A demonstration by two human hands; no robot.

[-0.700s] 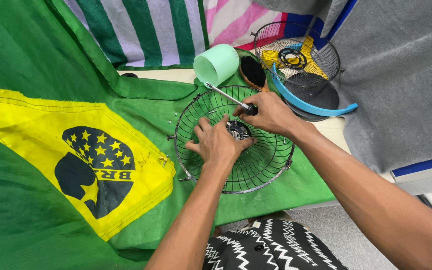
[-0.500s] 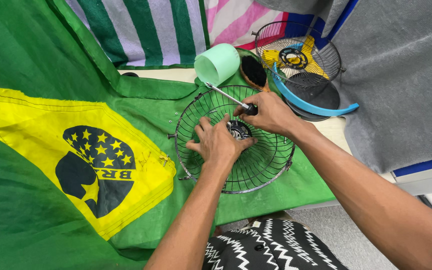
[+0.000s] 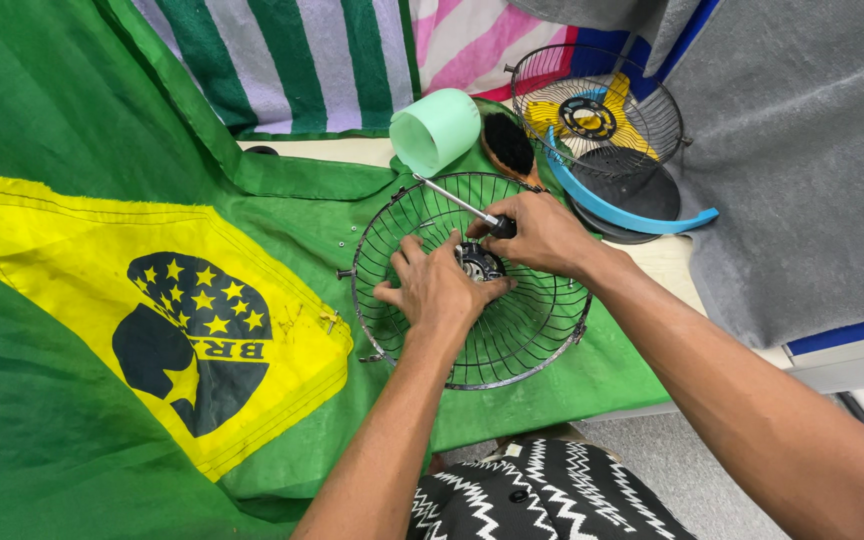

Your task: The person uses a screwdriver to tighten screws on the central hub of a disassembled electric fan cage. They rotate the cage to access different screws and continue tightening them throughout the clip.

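Head view, looking down at a table draped in a green cloth (image 3: 72, 120). At the centre of the frame lies a round black wire fan guard (image 3: 472, 285), dished like a bowl, open side up. The left hand (image 3: 437, 290) lies flat inside it, fingers spread and pressing on the wires beside the small round metal hub (image 3: 477, 262) at the guard's middle; it grips nothing. The right hand (image 3: 542, 235) is closed around the black handle of a screwdriver with a thin silver shaft (image 3: 447, 198), which sticks out toward the upper left. The tip is hidden under the fingers, so whether it sits in a screw cannot be told.

Working well here seems to mean keeping the guard pinned flat with the left hand and the driver square to the hub, so it does not slip across the wires.

The cloth carries a large yellow diamond (image 3: 62, 260) at centre left, with a dark blue disc (image 3: 192, 345) of yellow stars and a pale band of lettering. Above the guard lie a pale mint-green plastic cup (image 3: 435, 130) on its side and a dark bristle brush (image 3: 508, 145). At upper right, a second wire fan guard (image 3: 597, 110) stands over a curved blue plastic fan blade (image 3: 632, 215). A striped green, white and pink cloth (image 3: 332, 60) hangs at the top; grey fabric (image 3: 802, 160) fills the right.
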